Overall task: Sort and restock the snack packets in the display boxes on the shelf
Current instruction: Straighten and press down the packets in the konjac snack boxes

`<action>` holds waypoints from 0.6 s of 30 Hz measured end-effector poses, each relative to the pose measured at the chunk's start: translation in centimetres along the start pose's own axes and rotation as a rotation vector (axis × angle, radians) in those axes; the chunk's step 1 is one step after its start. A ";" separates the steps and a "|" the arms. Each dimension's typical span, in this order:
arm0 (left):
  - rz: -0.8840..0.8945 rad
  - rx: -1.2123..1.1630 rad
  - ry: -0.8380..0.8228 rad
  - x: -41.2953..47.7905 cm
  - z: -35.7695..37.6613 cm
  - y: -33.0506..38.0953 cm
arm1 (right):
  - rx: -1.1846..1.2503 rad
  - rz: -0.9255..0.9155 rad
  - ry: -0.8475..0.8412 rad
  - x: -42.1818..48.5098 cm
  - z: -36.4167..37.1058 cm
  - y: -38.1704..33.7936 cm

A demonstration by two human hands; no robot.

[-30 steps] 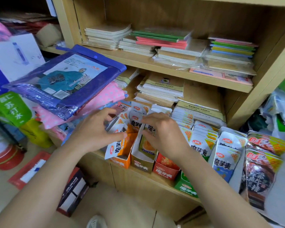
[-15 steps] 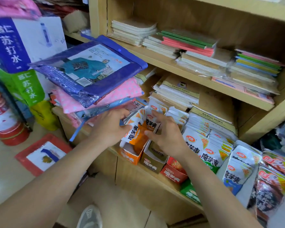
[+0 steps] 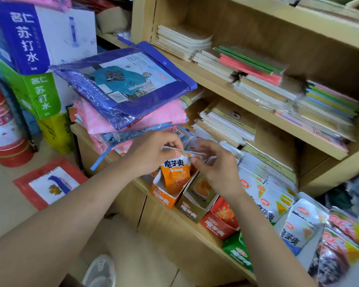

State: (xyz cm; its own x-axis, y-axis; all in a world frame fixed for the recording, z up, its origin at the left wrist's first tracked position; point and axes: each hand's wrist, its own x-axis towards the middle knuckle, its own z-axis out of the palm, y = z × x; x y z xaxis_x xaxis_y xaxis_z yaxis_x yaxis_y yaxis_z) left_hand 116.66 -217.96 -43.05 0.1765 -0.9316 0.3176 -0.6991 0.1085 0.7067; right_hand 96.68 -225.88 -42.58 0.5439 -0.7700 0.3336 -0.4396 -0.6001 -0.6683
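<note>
- Pinching the top seam of one orange packet (image 3: pixel 175 175), printed "魔芋爽", with left hand (image 3: pixel 151 154) and right hand (image 3: pixel 218 172), thumb against fingers on each.
- Packet upright, lower end inside the orange display box (image 3: pixel 162 198) at the shelf (image 3: pixel 195 230) edge.
- Display boxes in the row: four, namely the orange one, tan box (image 3: pixel 190 210), red box (image 3: pixel 218 226), green box (image 3: pixel 238 251).
- Cartons reading "苏打水": two, blue carton (image 3: pixel 23 38) over green carton (image 3: pixel 39 94).

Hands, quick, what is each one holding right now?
Left hand: grips the top of the orange packet stack.
Right hand: pinches the same stack's top edge.
</note>
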 end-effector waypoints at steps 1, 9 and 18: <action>0.019 0.001 0.013 -0.1 0.1 0.2 | 0.001 -0.019 0.007 0.1 0.0 0.0; 0.094 -0.002 0.193 0.8 1.1 0.9 | -0.066 -0.070 0.089 0.8 -0.7 0.0; -0.154 0.012 0.056 1.7 1.1 -1.7 | -0.316 -0.120 0.291 3.0 -0.8 0.5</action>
State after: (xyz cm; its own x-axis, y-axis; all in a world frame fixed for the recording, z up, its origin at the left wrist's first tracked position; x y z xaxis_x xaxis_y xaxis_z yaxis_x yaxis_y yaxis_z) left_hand 117.38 -220.12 -44.45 0.3206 -0.9160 0.2410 -0.6689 -0.0388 0.7423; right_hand 97.52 -228.63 -41.36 0.4003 -0.6927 0.6000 -0.6075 -0.6908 -0.3921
